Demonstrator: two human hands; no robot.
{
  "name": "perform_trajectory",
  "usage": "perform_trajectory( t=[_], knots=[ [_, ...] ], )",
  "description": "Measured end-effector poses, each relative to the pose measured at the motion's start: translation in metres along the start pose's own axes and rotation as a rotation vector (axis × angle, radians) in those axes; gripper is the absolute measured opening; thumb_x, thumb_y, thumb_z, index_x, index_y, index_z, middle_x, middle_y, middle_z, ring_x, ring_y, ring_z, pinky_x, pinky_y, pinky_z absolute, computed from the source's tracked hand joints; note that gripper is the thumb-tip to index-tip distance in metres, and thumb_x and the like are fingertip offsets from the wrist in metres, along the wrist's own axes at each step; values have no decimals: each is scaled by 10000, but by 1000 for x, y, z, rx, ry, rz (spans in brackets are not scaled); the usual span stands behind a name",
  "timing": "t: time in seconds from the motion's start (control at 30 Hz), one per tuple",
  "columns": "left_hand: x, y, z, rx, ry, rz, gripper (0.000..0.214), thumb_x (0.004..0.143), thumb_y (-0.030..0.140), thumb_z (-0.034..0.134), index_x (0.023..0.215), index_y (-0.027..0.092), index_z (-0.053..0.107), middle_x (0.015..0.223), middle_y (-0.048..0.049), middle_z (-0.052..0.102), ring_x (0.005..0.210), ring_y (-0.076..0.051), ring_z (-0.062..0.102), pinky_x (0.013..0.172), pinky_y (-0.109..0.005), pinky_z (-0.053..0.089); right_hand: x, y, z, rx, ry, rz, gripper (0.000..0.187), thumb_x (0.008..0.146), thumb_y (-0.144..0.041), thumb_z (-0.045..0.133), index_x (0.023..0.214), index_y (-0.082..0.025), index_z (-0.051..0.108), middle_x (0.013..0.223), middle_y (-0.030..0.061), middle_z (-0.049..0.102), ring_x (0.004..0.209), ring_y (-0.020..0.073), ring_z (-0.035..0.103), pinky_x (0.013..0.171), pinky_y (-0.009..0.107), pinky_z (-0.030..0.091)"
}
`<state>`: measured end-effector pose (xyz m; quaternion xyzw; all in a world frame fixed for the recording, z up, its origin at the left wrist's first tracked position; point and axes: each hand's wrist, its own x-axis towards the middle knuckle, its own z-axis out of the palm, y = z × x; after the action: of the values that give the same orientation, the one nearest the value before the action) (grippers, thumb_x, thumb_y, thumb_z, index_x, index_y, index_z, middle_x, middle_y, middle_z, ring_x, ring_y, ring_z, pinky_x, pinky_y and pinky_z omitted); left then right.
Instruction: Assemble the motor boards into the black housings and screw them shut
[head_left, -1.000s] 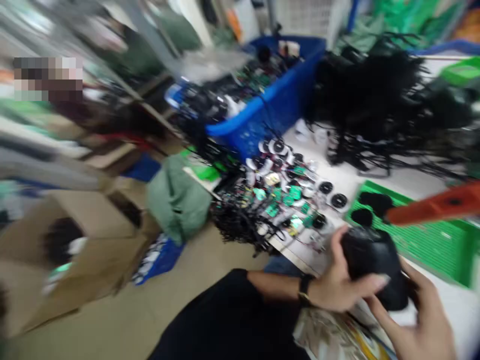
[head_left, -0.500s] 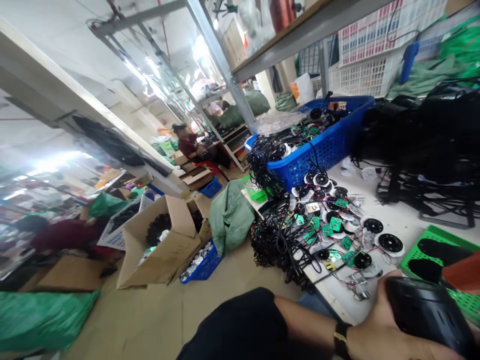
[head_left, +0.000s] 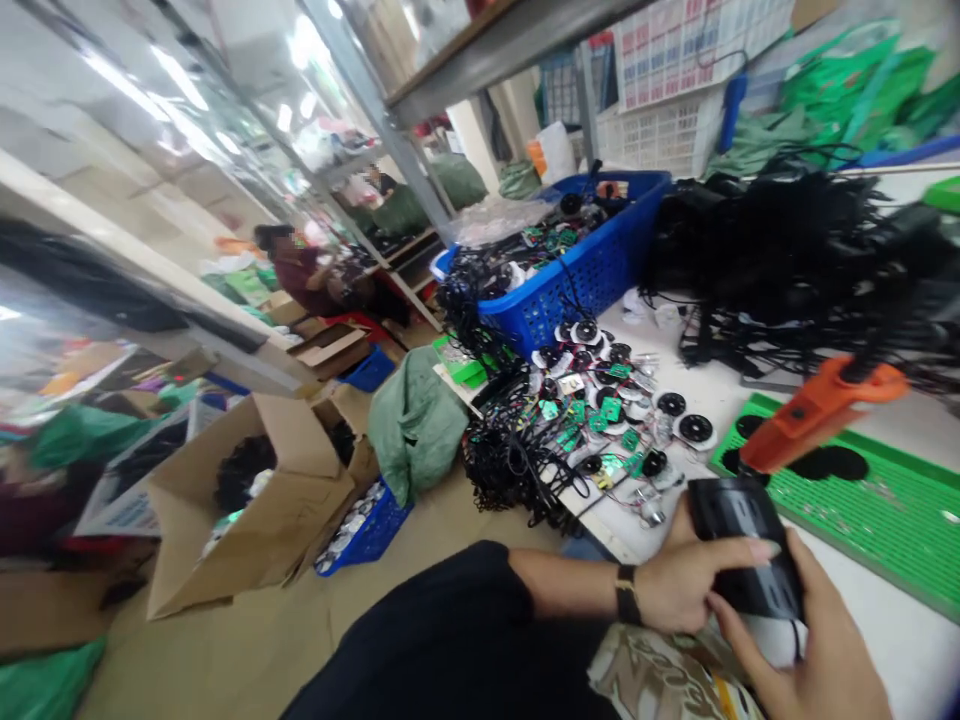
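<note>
A glossy black cylindrical housing [head_left: 739,510] with a white end is held between my two hands at the lower right. My left hand [head_left: 679,580], with a dark band on its wrist, wraps the near side, its thumb lying across the housing. Around the lower and right side curl the fingers of my right hand [head_left: 832,630]. Just above the housing is an orange tool [head_left: 814,415], tilted, its dark tip close to the housing's upper end; I cannot tell whether they touch. Neither hand holds that tool.
Green circuit boards [head_left: 609,410] and black-and-white round parts lie on the white table beside tangled black cables [head_left: 510,455]. Behind stands a full blue basket [head_left: 570,285]. A green tray [head_left: 900,530] sits at right. Cardboard boxes [head_left: 262,510] stand on the floor; a seated person [head_left: 300,275] is farther back.
The view has swung right and the hands now show more fully. The housing appears farther left and more upright, with both hands around it. More of the orange tool is visible.
</note>
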<state>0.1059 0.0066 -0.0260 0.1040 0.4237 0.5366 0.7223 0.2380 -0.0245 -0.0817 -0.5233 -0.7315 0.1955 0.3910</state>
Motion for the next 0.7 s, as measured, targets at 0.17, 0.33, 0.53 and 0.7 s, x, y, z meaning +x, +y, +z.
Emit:
perform_trajectory(
  t=[0.17, 0.33, 0.53, 0.7],
  knots=[
    [-2, 13, -5, -22, 53, -33, 565, 527, 307, 947, 1000, 153, 680, 960, -50, 718, 840, -196, 661, 852, -342, 537, 8, -37, -10, -8, -13, -25, 791, 1035, -557, 556, 1661, -208, 222, 1558, 199, 469, 1341, 419, 533, 1018, 628, 538],
    [3, 15, -13, -29, 84, -80, 461, 520, 347, 937, 884, 157, 728, 906, -35, 766, 838, -189, 689, 830, -284, 552, 2, -44, -6, 45, 49, 38, 684, 1067, -372, 543, 1661, -291, 214, 1605, 105, 435, 1378, 319, 486, 1083, 551, 535],
    [18, 13, -24, -86, 30, -128, 325, 634, 282, 869, 899, 126, 764, 925, -95, 798, 800, -218, 728, 797, -313, 586, 1, -33, 7, 35, 138, 32, 702, 1031, -328, 598, 1643, -318, 254, 1540, 90, 523, 1331, 296, 558, 1052, 506, 581],
    [17, 12, -31, -113, -54, -200, 451, 643, 302, 906, 1014, 85, 768, 1022, -150, 800, 917, -284, 749, 935, -388, 586, -7, -20, 10, 30, 168, -18, 638, 1051, -395, 581, 1622, -305, 310, 1553, 89, 517, 1367, 278, 567, 1071, 439, 581]
  ],
)
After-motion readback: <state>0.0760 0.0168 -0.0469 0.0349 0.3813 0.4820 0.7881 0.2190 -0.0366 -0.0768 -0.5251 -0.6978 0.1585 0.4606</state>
